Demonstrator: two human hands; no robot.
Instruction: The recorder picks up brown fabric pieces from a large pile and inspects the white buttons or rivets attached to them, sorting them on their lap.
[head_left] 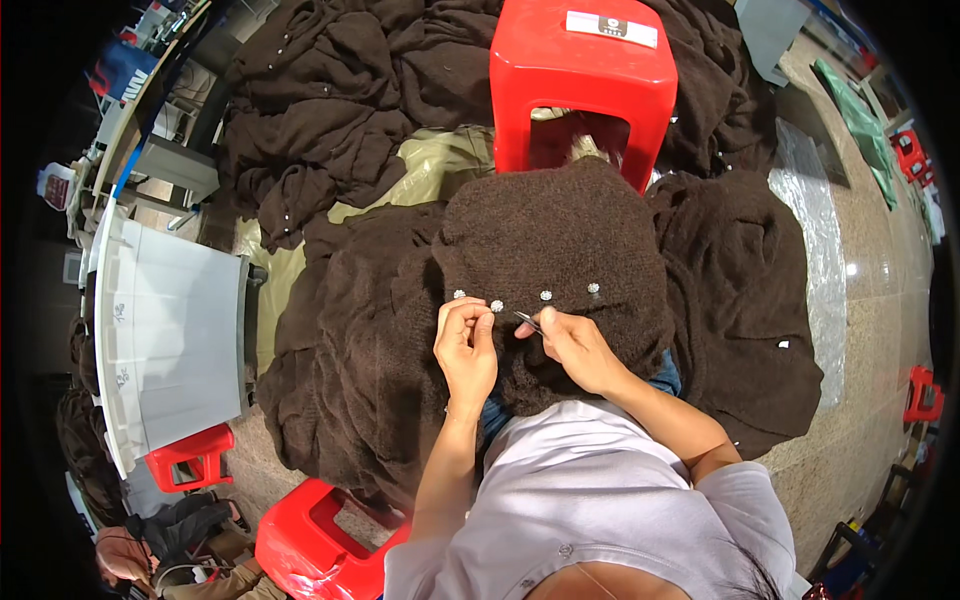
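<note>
A dark brown knit garment (pixel 560 230) lies over my lap, with several pale, sparkly buttons in a row across it. My left hand (pixel 467 350) is closed, its thumb and fingers pinched at one button (pixel 497 306). Whether a thread is also between those fingertips is too small to see. Held in my right hand (pixel 580 350) is a pair of small, dark-bladed thread snips (pixel 527 321). Their tips point left toward that button, a short way from it. Two more buttons, one of them here (pixel 546 296), sit to the right on the knit.
More brown knits (pixel 340 340) are heaped on both sides of me and beyond. A red plastic stool (pixel 585 60) stands ahead, over yellowish plastic sheeting (pixel 450 155). To the left is a white bin (pixel 175 330); another red stool (pixel 300 545) stands at lower left, near a seated person (pixel 150 550).
</note>
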